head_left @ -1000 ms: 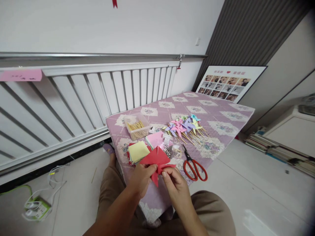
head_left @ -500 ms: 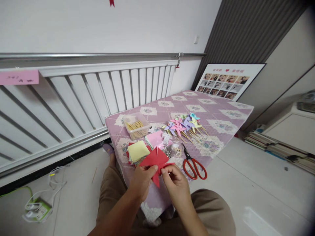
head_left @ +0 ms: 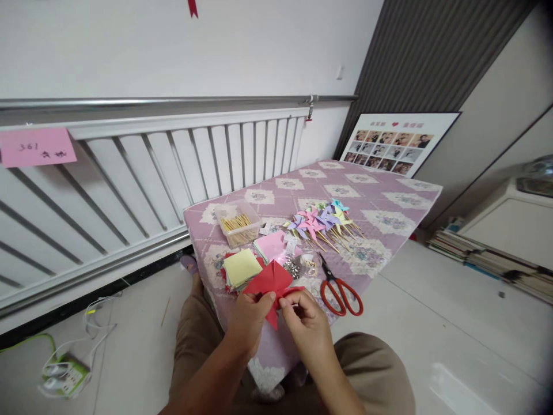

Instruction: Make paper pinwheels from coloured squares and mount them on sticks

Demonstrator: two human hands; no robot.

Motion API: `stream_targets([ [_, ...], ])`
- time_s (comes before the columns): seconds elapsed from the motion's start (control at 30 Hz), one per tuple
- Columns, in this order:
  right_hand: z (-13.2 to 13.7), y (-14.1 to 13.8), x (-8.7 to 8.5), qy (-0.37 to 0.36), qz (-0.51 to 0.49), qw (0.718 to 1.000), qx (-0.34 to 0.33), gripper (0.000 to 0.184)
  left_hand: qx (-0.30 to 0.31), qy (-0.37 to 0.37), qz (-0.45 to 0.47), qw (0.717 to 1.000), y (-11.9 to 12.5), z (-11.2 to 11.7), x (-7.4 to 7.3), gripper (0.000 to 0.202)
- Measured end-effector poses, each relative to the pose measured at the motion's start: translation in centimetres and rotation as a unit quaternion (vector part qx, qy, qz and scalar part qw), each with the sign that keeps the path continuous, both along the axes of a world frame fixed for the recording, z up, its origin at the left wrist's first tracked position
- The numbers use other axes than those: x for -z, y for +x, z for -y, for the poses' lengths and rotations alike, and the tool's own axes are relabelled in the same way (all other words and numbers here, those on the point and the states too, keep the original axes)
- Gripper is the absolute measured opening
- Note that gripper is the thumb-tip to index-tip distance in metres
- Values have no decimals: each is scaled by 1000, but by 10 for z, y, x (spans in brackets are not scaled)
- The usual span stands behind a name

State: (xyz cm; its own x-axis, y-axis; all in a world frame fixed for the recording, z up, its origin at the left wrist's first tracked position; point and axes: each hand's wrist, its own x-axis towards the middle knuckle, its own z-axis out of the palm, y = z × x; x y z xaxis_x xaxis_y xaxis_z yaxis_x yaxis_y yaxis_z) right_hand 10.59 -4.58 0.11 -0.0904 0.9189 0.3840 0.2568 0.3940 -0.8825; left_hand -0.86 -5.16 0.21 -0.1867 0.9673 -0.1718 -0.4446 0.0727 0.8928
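Note:
A red paper pinwheel point(head_left: 271, 279), with cut and folded blades, is held between my two hands above the near corner of the table. My left hand point(head_left: 250, 317) grips its left side, the thumb pressed near the centre. With thumb and fingertips, my right hand point(head_left: 305, 320) pinches the paper right of the middle. Whether a pin is in the fingers is hidden. Just beyond lie a stack of coloured paper squares point(head_left: 242, 267), pink paper point(head_left: 271, 246), a heap of small metal pins point(head_left: 292, 267) and a small clear tub point(head_left: 309, 264). Red-handled scissors point(head_left: 339, 291) rest to the right.
A clear plastic box point(head_left: 238, 230) of wooden sticks stands at the table's left. Several finished pinwheels point(head_left: 317, 222) on sticks are piled farther back. The cloth-covered table point(head_left: 380, 199) borders a white radiator point(head_left: 233, 155). A power strip point(head_left: 69, 374) with cables lies on the floor.
My right thumb and fingertips have shifted slightly left, closer to the pinwheel's centre. The left hand keeps its grip. The camera view has shifted a little.

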Motion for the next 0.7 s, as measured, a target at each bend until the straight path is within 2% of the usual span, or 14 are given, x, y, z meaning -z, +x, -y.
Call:
stream_targets([
  [0.13, 4, 5, 2, -43, -54, 998, 14, 14, 11, -19, -29, 999, -5, -2, 2, 16],
  [0.23, 0, 15, 4, -79, -109, 989, 53, 25, 19, -46, -64, 997, -11, -3, -2, 19],
  [0.3, -6, 22, 3, -107, -132, 984, 55, 31, 29, -54, -99, 993, -15, -2, -6, 20],
  [0.43, -17, 32, -1, -157, -143, 977, 2, 24, 77, -61, -138, 986, -24, 0, -11, 17],
  [0.57, -18, 41, -9, -97, -100, 987, -78, 14, 130, -48, -89, 986, -35, -3, -12, 12],
  [0.7, -13, 49, -22, -45, -5, 986, -159, 9, 199, -19, -57, 978, -49, -7, -16, 11],
])
